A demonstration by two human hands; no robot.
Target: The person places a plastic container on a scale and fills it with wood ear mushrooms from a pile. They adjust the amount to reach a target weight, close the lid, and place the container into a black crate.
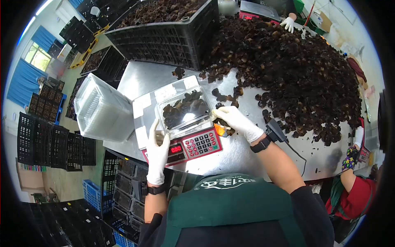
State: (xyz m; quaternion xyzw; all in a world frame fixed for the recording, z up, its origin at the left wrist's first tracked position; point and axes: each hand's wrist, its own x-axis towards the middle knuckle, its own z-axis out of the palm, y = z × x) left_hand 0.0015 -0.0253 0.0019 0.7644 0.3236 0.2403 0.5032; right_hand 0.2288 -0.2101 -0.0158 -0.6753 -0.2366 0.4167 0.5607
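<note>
A clear plastic clamshell box [186, 108] with dark, curled wood ear mushrooms inside is over the pan of a red-and-white digital scale [201, 144]. The scale's display reads 0.00. My left hand [157, 151], in a white glove, holds the box's near left corner, thumb at the front and fingers along the side. At the near right corner, my gloved right hand [236, 120] pinches the box's edge. A small orange item [219, 130] and a few loose mushrooms lie just under the right hand.
A large heap of dark mushrooms [284, 74] covers the metal table's right side. Behind the scale stands a black crate [156, 43] filled with more. Stacked clear boxes [103, 109] stand left of the scale. Co-workers' gloved hands [288, 24] appear at the far side and right edge.
</note>
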